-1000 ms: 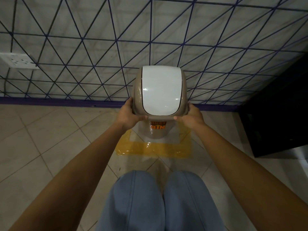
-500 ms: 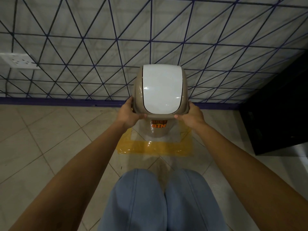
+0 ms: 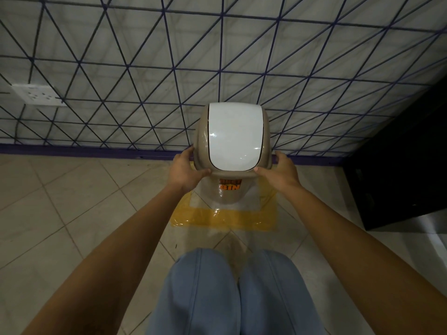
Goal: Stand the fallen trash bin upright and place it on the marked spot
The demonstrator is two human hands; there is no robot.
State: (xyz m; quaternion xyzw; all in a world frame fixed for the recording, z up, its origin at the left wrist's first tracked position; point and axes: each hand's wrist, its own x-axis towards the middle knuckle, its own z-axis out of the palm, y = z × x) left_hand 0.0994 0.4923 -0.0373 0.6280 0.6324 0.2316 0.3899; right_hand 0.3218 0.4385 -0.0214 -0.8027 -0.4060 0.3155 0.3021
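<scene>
The beige trash bin (image 3: 204, 141) with a white swing lid (image 3: 234, 136) stands upright near the wall. An orange "BIN" sticker (image 3: 229, 186) is on its front. Its base sits inside the yellow taped square (image 3: 225, 220) on the floor. My left hand (image 3: 186, 171) grips the lid's left side, fingers behind and thumb under the rim. On the lid's right side, my right hand (image 3: 280, 174) has its thumb at the rim, and its hold looks looser. The back of the square is hidden behind the bin.
A tiled wall with a blue triangle pattern (image 3: 121, 68) rises right behind the bin, with a white socket plate (image 3: 38, 94) at the left. A black cabinet (image 3: 399, 177) stands close on the right. My knees in blue jeans (image 3: 232, 293) are just before the tape.
The bin has sunk slightly and now rests within the yellow square. Both hands moved down with it, and the right hand's fingers have eased outward a little.
</scene>
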